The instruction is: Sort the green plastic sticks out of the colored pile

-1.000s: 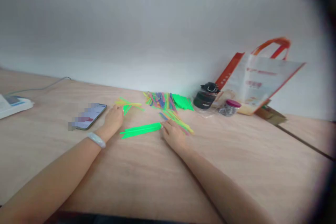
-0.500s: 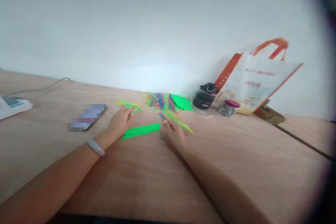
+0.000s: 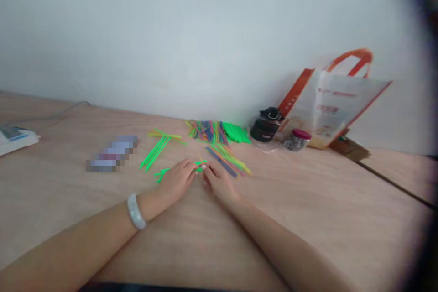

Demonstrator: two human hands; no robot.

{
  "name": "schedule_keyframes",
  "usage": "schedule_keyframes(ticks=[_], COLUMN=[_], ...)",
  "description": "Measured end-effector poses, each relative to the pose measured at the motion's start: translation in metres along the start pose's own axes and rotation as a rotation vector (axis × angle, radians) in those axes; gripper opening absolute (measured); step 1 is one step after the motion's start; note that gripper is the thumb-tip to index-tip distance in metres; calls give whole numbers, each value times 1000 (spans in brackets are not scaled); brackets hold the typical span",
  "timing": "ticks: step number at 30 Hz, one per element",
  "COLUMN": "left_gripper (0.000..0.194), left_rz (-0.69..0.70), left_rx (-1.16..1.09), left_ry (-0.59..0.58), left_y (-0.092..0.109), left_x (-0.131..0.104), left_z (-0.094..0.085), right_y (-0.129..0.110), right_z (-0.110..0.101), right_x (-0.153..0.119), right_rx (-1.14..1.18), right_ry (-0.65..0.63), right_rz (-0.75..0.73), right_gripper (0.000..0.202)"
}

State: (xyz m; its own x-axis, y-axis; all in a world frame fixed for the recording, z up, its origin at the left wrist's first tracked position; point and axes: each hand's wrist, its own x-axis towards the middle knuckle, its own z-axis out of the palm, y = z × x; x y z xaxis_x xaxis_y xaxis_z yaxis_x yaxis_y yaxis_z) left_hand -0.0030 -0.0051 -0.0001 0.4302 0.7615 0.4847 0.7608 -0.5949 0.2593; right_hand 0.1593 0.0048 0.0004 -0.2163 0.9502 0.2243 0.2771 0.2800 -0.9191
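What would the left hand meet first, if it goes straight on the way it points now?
Most likely the right hand, whose fingertips look just ahead of the left hand, near the green strips; depth is hard to judge from this one view.

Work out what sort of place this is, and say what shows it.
Probably an indoor craft or work corner, in a home or an office: a table meets a pale wall, and coloured strips are spread out near a bag.

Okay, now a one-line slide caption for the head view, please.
Two bare hands, left and right, meet over green sticks on a pale wooden table.
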Motion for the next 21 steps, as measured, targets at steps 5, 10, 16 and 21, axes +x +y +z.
schedule_keyframes(ticks=[5, 10, 16, 21], left_gripper=[12, 11, 19, 24], left_rz=[-5, -38, -40, -43], left_rx=[-1, 5, 59, 77], left_ry=[-21, -34, -64, -68], left_y=[1, 3, 8, 10], left_x=[-2, -2, -1, 2], left_z=[1, 0, -3, -4], right_y=[0, -2, -3, -3], right_z=[5, 6, 6, 7], right_x=[-4, -5, -4, -5], right_rx=[-100, -151, -182, -125], right_ry=[-11, -18, -19, -16], right_rz=[-39, -54, -72, -40], right_gripper=[23, 23, 24, 24])
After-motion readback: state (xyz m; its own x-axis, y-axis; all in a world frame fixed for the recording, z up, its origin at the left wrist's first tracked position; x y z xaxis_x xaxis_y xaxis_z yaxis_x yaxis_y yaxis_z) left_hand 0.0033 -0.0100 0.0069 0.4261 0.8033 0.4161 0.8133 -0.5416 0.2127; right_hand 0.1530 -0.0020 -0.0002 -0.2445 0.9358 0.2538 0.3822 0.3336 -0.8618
